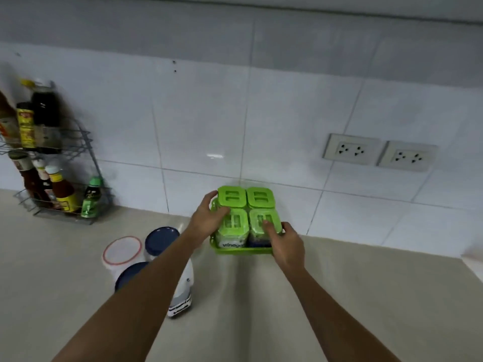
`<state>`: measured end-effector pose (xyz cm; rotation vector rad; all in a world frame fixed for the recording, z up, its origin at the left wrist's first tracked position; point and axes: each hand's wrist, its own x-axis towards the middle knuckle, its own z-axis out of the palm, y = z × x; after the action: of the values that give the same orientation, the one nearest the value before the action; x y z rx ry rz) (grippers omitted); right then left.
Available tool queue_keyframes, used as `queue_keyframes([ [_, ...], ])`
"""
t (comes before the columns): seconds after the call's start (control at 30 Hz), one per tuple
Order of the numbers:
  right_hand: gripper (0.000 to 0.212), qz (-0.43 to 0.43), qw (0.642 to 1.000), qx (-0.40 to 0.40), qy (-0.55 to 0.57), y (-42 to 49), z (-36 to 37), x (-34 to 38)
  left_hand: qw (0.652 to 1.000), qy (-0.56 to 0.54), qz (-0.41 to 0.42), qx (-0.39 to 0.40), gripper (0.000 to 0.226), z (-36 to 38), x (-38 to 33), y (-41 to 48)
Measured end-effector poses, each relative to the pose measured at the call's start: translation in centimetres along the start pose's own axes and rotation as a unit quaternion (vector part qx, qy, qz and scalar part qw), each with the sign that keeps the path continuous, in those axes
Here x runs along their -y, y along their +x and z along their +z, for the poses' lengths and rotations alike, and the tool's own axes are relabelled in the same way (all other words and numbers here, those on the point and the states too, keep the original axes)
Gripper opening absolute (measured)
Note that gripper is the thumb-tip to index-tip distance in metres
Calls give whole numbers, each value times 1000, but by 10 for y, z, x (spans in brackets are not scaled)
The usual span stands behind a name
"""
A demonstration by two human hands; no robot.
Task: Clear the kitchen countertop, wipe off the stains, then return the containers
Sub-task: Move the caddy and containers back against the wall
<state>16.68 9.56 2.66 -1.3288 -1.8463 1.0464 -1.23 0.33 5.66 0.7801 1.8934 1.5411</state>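
Gripping the green tray [240, 250] of four jars [232, 197], my left hand [209, 215] curls round its left side — my right hand [286, 242] clasps its right corner.

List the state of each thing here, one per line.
Green tray, held at both sides.
Four jars, lids shut, upright in the tray.
Left hand, grips the tray's left side.
Right hand, grips its right corner, thumb on a lid.
Blue-lidded containers, closed.
Sockets, nothing plugged in.

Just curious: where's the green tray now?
Head view, centre: the green tray is on the countertop by the tiled wall, between the left hand and right hand.
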Motion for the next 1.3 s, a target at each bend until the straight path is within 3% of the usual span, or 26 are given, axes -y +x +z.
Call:
queue_keyframes([
  [0.13, 41, 68, 998, 10, -7, 13, 3, -63, 998, 9, -33, 46, 41, 50, 43, 20],
  [0.27, 48, 119, 993, 5, -25, 18, 16, -98, 997, 22, -49, 49, 44, 75, 76, 36],
  [0.67, 55, 142, 989, -17, -49, 31, 29, -94, 996, 13, -65, 52, 45, 86, 91, 72],
  [0.87, 61, 144, 990, 5, 3, 26, 34, -86, 972, 174, -95, 128, 69, 71, 68, 58],
  [0.97, 64, 83, 987, -81, -108, 17, 37, -73, 958, 262, -53, 105, 83, 62, 59, 36],
  [1.07, 69, -43, 977, -131, -160, 7, 39, -52, 959, 278, 15, 60, 76, 37, 42, 12],
  [1.17, 52, -131, 976, -85, -150, -5, 47, -24, 929, 366, 55, -7, 55, -11, 22, -1],
  [1.3, 35, -200, 976, 9, -81, -18, 63, 26, 908, 409, 45, -80, 48, -92, 1, -15],
])
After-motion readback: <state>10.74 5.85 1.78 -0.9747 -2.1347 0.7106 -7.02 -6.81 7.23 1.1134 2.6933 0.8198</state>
